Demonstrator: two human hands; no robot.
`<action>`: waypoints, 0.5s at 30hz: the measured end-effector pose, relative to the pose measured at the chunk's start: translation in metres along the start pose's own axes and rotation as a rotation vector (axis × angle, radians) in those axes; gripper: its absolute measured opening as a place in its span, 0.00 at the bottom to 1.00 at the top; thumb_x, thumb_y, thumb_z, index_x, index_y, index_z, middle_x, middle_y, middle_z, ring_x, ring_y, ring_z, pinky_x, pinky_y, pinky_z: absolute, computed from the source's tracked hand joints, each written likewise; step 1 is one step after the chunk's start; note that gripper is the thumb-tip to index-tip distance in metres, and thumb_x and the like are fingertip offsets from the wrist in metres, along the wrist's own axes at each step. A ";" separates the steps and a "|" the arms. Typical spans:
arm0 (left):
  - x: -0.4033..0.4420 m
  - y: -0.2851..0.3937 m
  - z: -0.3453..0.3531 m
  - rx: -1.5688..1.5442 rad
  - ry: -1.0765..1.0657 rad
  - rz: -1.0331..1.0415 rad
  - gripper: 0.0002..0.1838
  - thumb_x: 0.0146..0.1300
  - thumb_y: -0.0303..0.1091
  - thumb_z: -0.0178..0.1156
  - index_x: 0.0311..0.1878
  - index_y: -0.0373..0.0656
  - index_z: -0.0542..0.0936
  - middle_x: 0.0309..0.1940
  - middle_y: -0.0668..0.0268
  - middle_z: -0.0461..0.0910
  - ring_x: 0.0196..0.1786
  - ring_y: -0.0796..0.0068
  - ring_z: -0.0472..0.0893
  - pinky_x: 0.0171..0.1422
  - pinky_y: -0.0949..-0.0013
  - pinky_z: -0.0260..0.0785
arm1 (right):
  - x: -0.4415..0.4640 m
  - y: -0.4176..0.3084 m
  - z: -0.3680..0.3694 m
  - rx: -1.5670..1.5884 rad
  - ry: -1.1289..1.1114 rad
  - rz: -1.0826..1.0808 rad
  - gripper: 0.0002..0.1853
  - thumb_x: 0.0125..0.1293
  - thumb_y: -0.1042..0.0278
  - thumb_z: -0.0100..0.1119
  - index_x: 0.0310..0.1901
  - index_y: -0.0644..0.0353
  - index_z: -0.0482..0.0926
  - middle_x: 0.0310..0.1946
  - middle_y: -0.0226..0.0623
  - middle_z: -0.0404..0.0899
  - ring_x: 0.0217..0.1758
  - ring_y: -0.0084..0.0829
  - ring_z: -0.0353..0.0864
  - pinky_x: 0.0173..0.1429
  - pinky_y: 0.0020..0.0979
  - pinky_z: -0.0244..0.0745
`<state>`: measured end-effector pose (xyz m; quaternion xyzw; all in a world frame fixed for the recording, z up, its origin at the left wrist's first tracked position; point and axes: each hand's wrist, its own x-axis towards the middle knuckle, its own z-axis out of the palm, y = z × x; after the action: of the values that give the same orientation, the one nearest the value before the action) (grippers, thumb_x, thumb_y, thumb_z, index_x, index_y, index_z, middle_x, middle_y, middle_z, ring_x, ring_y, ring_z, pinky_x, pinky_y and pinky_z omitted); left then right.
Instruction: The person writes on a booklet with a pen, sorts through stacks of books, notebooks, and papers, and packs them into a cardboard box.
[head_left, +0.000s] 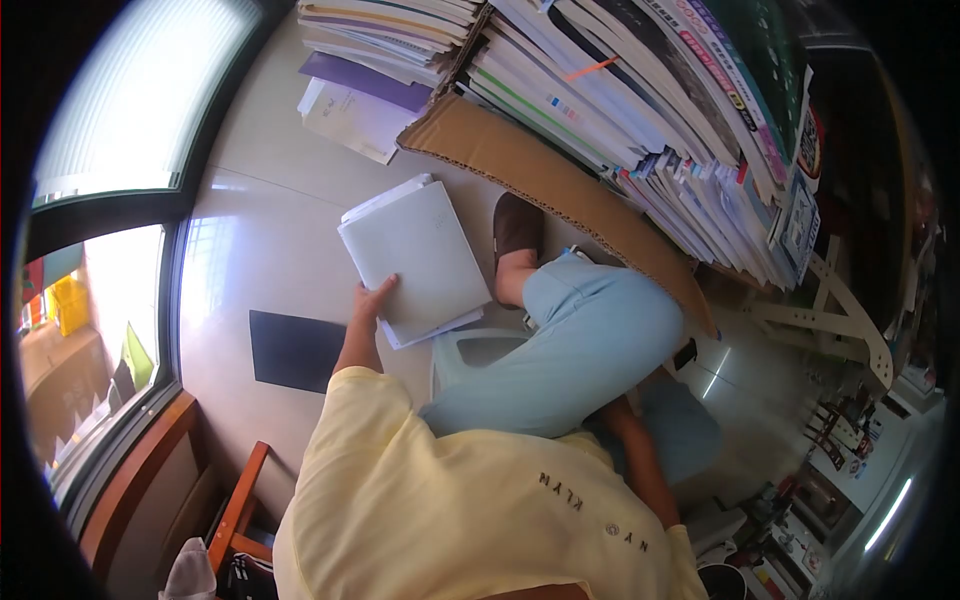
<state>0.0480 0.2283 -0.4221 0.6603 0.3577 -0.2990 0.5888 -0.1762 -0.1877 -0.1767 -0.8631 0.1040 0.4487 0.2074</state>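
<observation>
My left hand [378, 297] grips the left edge of a stack of papers with a pale grey-white cover [420, 255], thumb on top and the other fingers hidden beneath. Loose sheet edges stick out at the stack's top and bottom. The stack is over the tiled floor, beside my brown shoe [518, 232]; I cannot tell whether it rests there or is lifted. A dark flat folder or board [292, 348] lies on the floor below my left forearm. My right hand [612, 412] reaches in beside my bent leg, its fingers hidden by the trousers.
A cardboard box [500, 160] packed with upright books and magazines [650, 90] stands ahead. Piled books [385, 30] and a purple-and-white booklet [355, 105] lie to its left. A pale plastic stool [470, 360] is by my leg. A window and wooden chair [240, 505] flank the left.
</observation>
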 end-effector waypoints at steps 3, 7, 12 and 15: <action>0.020 -0.016 -0.003 -0.018 -0.080 -0.028 0.38 0.42 0.49 0.77 0.51 0.31 0.77 0.41 0.54 0.82 0.41 0.62 0.83 0.46 0.62 0.75 | 0.004 0.009 0.019 -0.015 0.028 -0.009 0.37 0.46 0.47 0.70 0.56 0.60 0.74 0.57 0.48 0.75 0.62 0.48 0.71 0.65 0.42 0.65; 0.018 -0.014 0.001 -0.033 -0.090 -0.081 0.37 0.42 0.49 0.77 0.49 0.30 0.77 0.40 0.54 0.82 0.39 0.62 0.83 0.44 0.62 0.76 | 0.005 0.002 0.022 0.002 0.016 0.122 0.32 0.50 0.49 0.67 0.55 0.60 0.75 0.57 0.49 0.74 0.63 0.48 0.69 0.65 0.44 0.64; 0.007 -0.015 0.018 -0.066 0.153 -0.022 0.38 0.41 0.50 0.77 0.47 0.28 0.76 0.38 0.52 0.82 0.39 0.62 0.83 0.44 0.63 0.76 | 0.006 0.000 0.018 0.018 0.061 -0.003 0.27 0.55 0.52 0.62 0.53 0.60 0.76 0.55 0.50 0.75 0.61 0.50 0.70 0.65 0.46 0.63; 0.010 -0.019 0.018 -0.017 0.171 -0.012 0.40 0.40 0.50 0.77 0.47 0.27 0.74 0.38 0.52 0.81 0.40 0.63 0.83 0.44 0.62 0.76 | 0.004 -0.005 0.014 0.089 0.115 -0.011 0.24 0.58 0.55 0.59 0.53 0.61 0.76 0.55 0.50 0.75 0.61 0.50 0.70 0.65 0.46 0.63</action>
<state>0.0382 0.2126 -0.4434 0.6761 0.4132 -0.2422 0.5599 -0.1822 -0.1770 -0.1857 -0.8779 0.1308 0.3922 0.2416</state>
